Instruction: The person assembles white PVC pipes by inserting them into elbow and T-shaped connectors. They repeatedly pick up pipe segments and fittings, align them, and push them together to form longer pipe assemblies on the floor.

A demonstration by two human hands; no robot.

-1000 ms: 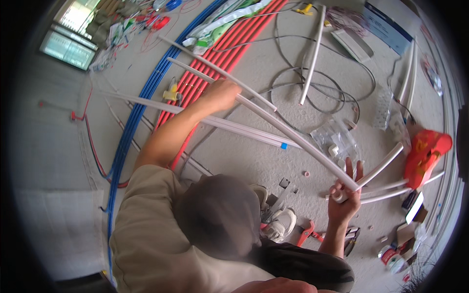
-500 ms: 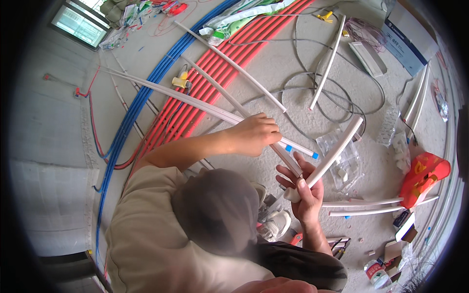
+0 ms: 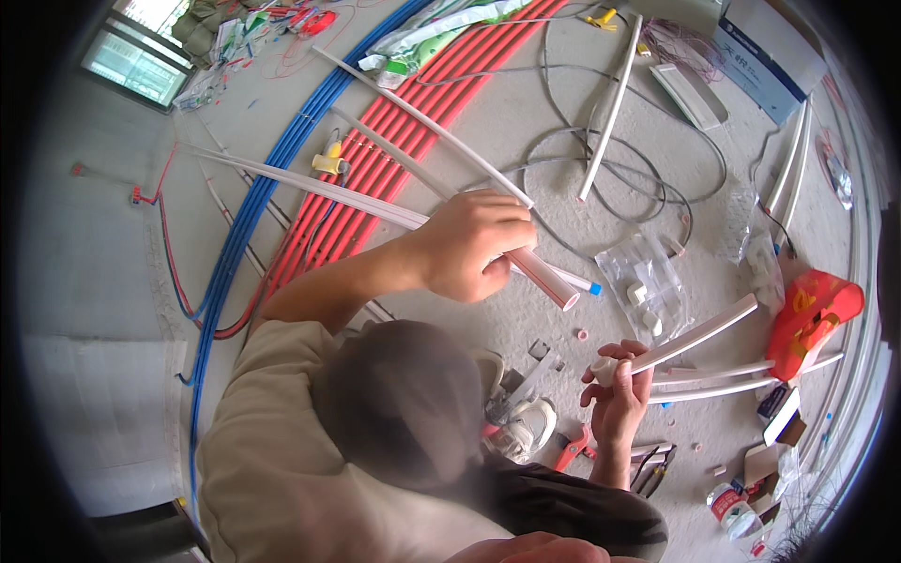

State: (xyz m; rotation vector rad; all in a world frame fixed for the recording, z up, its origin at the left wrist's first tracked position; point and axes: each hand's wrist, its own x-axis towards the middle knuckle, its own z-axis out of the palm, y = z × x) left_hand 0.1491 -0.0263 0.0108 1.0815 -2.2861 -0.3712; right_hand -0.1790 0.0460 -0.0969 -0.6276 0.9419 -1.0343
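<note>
A: What is being held, and where is it?

B: The long pipe [image 3: 546, 279] is in the left hand [image 3: 474, 246], in the middle of the frame. The fingers there are clamped around it, and its open end points to the lower right. The short pipe [image 3: 699, 335] is in the right hand [image 3: 619, 402], right of the centre and somewhat lower.

A: And how do the right fingers stand?

B: The thumb and fingers are closed on the short pipe, just beside the white fitting [image 3: 603, 372] at its end. Some fingertips spread apart on the left side. How deep the pipe sits in the fitting, I cannot tell.

A: What would help to handle these pieces well?

B: In my judgement, the left grip is in a good place, because near the open end the pipe is easier to direct. But the far part reaches to the upper left, over the red pipes [image 3: 394, 150], so its weight may turn the wrist. I would move it slowly. The right pinch should be firm, so the fitting does not twist.

A: Any other care?

B: Yes, I would hold the open end off the floor [image 3: 432, 310], as dust could enter it.
</note>
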